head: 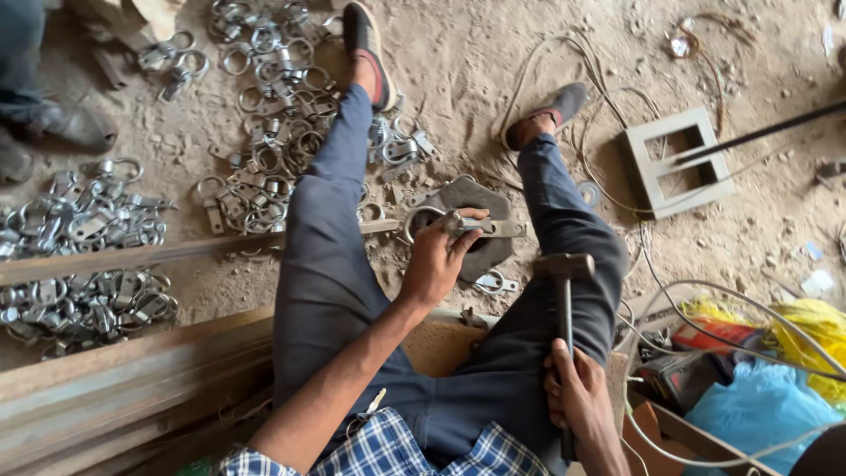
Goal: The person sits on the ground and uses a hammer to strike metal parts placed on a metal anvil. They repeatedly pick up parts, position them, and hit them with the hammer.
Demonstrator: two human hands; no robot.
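I sit on the dirt floor with both legs stretched out in dark trousers. My left hand (pixel 438 257) grips a metal ring clamp (pixel 441 223) and holds it on a dark flat metal block (pixel 476 231) lying between my legs. My right hand (pixel 577 397) is closed around the handle of a hammer (pixel 564 304), whose head is raised a little right of the block, near my right knee. A long metal bar (pixel 132 256) runs from the left toward the clamp.
Heaps of shiny ring clamps (pixel 84 251) lie at left and more clamps (pixel 273 115) ahead. Metal angle lengths (pixel 123 379) lie at lower left. A grey rectangular frame (pixel 679 163), loose wires (pixel 608 185), a blue bag (pixel 749 414) and yellow cloth (pixel 811 330) are at right. Another person's feet (pixel 44 132) are at top left.
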